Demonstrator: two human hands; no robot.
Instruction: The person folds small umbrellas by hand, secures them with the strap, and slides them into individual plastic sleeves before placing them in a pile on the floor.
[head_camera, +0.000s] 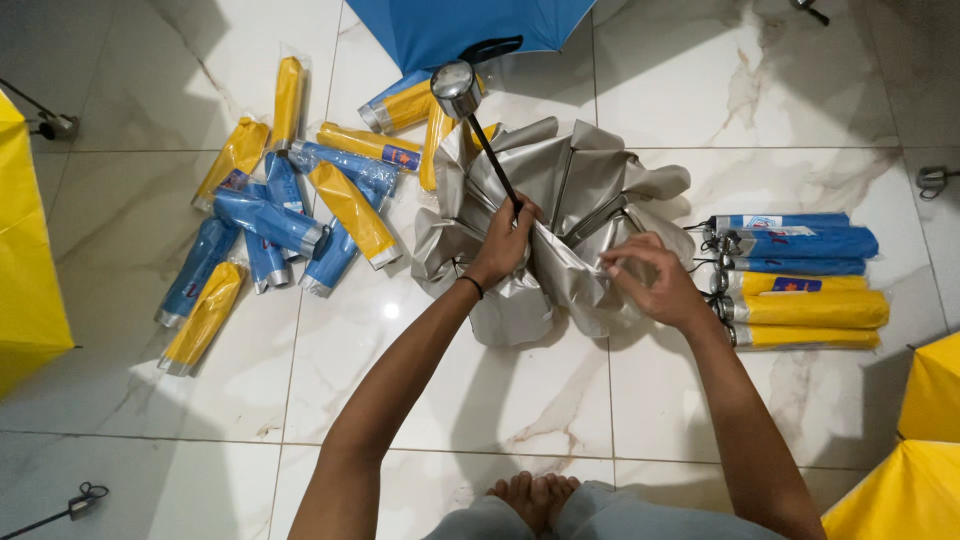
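Thing in hand: a half-collapsed folding umbrella with silver-grey canopy fabric (560, 215), a thin black shaft and a round chrome handle cap, is seen at centre frame on the white marble-patterned tile floor (480, 390).
Left hand (503, 245): its grip is closed around the black shaft where the shaft enters the fabric; a dark band is worn at the wrist.
Right hand (650, 280): its grip is pressed together, a fold of canopy edge being pinched between thumb and fingertips.
Handling: the umbrella is judged light; the fabric looks soft, limp and rather slick, while the shaft and thin ribs look stiff yet easily bent. The shaft is judged the firm place to hold; the cloth is best gathered by its folds.
Packages, left of frame: a loose heap of folded blue and yellow umbrellas in clear plastic sleeves (280, 210) is scattered, several with small coloured labels.
Packages, right of frame: a neat row of rolled blue and yellow umbrellas (800, 280) is laid side by side, some with small square labels.
Edges of frame: an open blue umbrella canopy (460, 25) is at top centre; open yellow canopies are at far left and lower right.
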